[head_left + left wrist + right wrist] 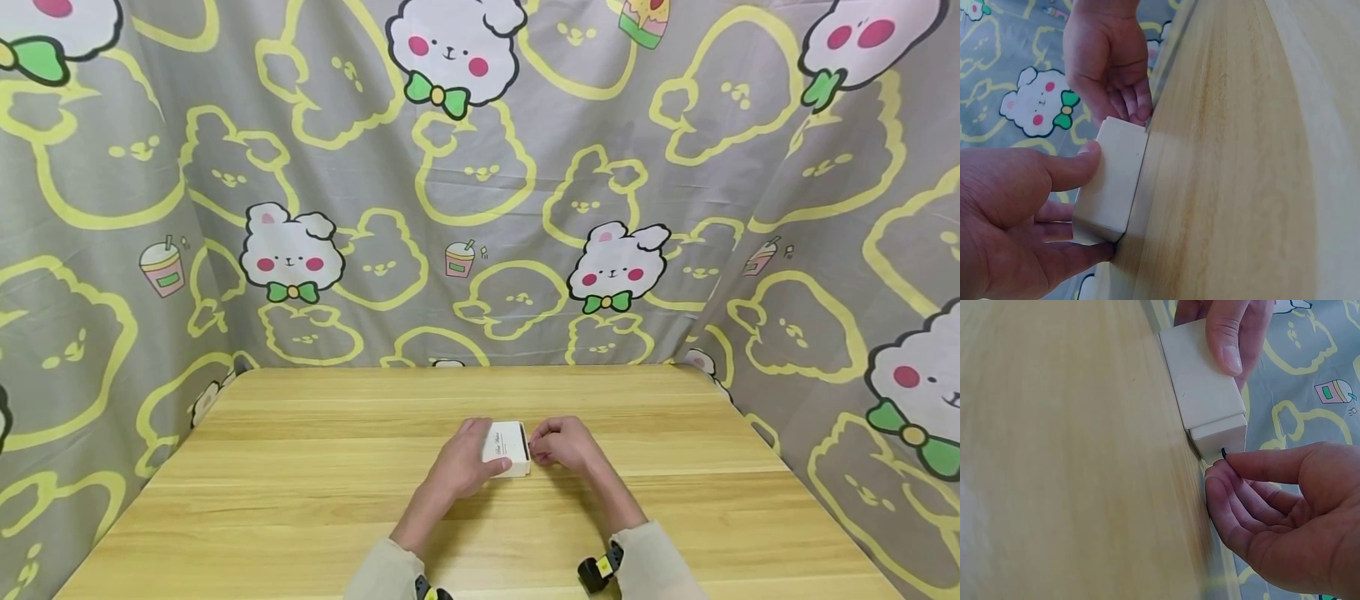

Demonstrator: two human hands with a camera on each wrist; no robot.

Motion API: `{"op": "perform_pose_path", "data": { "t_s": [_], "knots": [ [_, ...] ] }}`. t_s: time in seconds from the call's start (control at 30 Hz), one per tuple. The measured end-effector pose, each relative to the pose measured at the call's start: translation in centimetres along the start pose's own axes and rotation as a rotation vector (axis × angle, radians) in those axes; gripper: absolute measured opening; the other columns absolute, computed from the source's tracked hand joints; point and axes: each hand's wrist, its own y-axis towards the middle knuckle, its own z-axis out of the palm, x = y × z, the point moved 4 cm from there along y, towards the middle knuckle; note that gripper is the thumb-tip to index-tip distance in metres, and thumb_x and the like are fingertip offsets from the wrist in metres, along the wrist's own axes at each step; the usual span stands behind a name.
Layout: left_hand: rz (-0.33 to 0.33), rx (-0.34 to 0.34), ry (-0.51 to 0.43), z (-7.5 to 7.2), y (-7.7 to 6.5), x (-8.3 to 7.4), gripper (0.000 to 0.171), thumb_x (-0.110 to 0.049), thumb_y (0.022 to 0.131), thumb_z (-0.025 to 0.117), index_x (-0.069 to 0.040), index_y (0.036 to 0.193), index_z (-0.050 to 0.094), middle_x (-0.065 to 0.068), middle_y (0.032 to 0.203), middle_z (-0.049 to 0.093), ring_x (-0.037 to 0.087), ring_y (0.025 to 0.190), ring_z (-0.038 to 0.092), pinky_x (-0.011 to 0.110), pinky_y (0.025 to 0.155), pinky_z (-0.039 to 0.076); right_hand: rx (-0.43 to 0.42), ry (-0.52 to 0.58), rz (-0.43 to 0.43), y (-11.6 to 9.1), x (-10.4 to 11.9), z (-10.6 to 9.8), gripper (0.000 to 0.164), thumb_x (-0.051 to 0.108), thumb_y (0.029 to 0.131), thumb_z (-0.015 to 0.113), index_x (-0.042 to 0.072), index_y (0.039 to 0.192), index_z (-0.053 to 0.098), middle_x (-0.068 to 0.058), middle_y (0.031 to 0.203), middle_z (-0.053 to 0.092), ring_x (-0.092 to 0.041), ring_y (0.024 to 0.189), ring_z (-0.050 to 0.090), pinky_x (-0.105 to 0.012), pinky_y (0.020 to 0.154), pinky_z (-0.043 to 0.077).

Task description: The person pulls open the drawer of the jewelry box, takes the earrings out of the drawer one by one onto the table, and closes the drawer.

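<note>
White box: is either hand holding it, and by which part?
Yes, both. The left hand grips the white box around its left end, thumb on the near side; the right hand pinches the small dark tab at its right end.

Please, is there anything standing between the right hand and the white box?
Nothing visible is in the way: the right hand pinches a small black tab at the end of the white box, while the left hand grips the box.

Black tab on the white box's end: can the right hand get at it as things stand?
Looks like yes: the right hand has thumb and fingertips at the black tab, while the left hand grips the white box further back, apparently leaving that end unobstructed.
</note>
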Motion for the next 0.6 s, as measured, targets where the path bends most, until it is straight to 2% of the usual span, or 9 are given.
{"op": "perform_pose_path", "data": {
  "t_s": [0.6],
  "knots": [
    [0.011, 0.001, 0.002, 0.07, 0.02, 0.06, 0.071, -0.026, 0.088, 0.080, 0.006, 0.143, 0.048, 0.021, 0.142, 0.054, 0.030, 0.114, 0.058, 0.050, 0.103, 0.048, 0.004, -0.007, 0.011, -0.11, 0.02, -0.28, 0.005, -0.003, 0.083, 0.067, -0.007, 0.085, 0.070, -0.012, 0.074, 0.069, -0.019, 0.067, 0.066, -0.034, 0.064, 0.059]
  ]
}}
